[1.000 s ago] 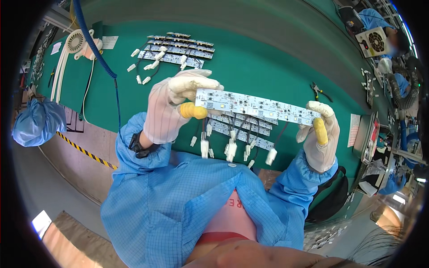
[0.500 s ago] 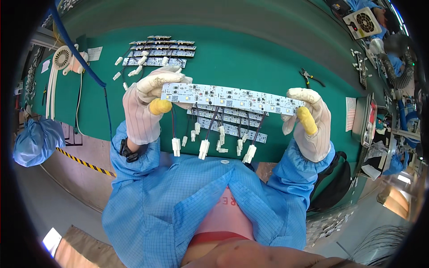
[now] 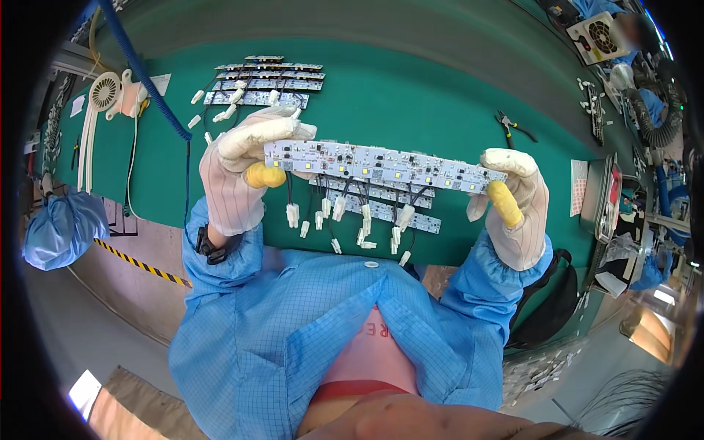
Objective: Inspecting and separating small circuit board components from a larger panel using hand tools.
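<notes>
Between my hands I hold a long white LED circuit board by its two ends, its component side showing. My left hand, gloved with a yellow thumb cover, pinches the left end. At the right end my right hand, gloved the same way, grips the board between thumb and fingers. Dark wires with white connectors hang below it. Partly hidden under it, more LED boards lie on the green mat with their own connectors. Farther left, a stack of LED boards rests on the mat.
Pliers lie at the far right of the green table mat. A small fan stands at the left, near a hanging blue coiled cord. A metal tray sits by the right edge. Another person's blue sleeve is at the left.
The held board has tilted, and its hanging wires and connectors have swung upward and back toward the board. My right hand has shifted slightly right and down.
</notes>
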`<state>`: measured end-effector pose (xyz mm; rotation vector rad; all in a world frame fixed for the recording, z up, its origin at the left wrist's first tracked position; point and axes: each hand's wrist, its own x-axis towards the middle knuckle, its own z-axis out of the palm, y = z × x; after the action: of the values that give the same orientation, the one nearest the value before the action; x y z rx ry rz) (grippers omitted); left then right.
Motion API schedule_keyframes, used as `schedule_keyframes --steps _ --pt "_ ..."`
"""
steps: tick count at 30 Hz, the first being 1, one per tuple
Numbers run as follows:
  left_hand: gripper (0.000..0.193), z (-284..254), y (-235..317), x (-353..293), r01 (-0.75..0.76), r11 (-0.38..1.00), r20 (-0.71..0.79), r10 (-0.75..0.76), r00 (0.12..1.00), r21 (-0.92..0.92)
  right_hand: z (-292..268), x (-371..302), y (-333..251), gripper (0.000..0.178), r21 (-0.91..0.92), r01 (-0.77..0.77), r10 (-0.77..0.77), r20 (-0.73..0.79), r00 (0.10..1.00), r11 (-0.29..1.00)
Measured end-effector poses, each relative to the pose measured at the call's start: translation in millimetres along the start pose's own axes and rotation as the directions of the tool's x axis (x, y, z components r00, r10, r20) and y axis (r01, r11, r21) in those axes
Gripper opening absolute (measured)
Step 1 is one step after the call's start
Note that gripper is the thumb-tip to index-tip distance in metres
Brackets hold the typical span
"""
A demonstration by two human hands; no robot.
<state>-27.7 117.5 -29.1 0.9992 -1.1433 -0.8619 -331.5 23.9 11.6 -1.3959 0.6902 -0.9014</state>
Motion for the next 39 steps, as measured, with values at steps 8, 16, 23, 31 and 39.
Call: schedule_keyframes --steps 8,16,23,31,39 --pt "0.039 -5 -8 4 -0.293 0.945 0.054 0.288 0.956 0.146 0 -4 0 0.036 0.003 0.015 -0.015 -0.003 1.000 1.000" --pt "0.024 -10 -4 4 -0.311 0.924 0.122 0.291 0.949 0.222 0 -2 1 0.035 -0.009 0.016 -0.016 0.006 1.000 1.000" --pt "0.032 -5 5 7 -0.408 0.891 0.159 0.381 0.911 0.202 1 2 0 0.038 0.012 0.001 -0.001 -0.017 1.000 1.000" --pt "0.040 -1 12 4 -0.410 0.883 0.163 0.380 0.910 0.229 0 3 1 0.040 0.017 -0.024 0.024 -0.014 1.000 1.000" --pt "0.043 -4 14 6 -0.377 0.891 0.150 0.349 0.925 0.251 -1 4 -3 0.040 0.013 -0.063 0.063 -0.013 0.998 0.998"
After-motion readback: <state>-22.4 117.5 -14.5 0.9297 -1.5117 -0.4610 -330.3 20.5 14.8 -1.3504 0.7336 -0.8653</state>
